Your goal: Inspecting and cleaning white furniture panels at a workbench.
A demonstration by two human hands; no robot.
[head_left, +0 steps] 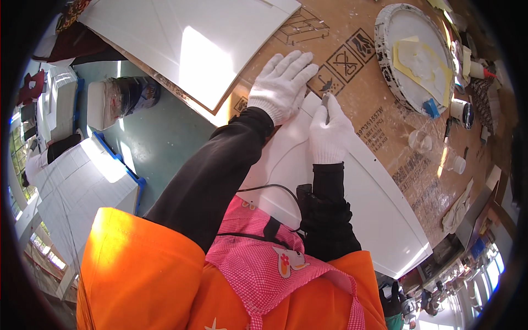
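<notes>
A long white panel (pixel 379 203) with small dark holes along its edge lies in front of me, its far end under my gloves. My left hand (pixel 281 85), in a white knit glove, rests flat near that far end with its fingers stretched out and nothing held. Close to its right, my right hand (pixel 331 132), gloved the same way, is closed around a small grey tool (pixel 325 101). Its tip points toward the panel's far edge; most of the tool is hidden in the fist, so its kind cannot be made out.
Printed cardboard (pixel 379 126) covers the table. Another white panel (pixel 181 38) lies at far left. On the right stand a round white lid (pixel 384 60) holding yellow sheets (pixel 404 49), a blue piece (pixel 430 108) and clear cups (pixel 421 141). A bucket (pixel 124 99) stands on the floor at left.
</notes>
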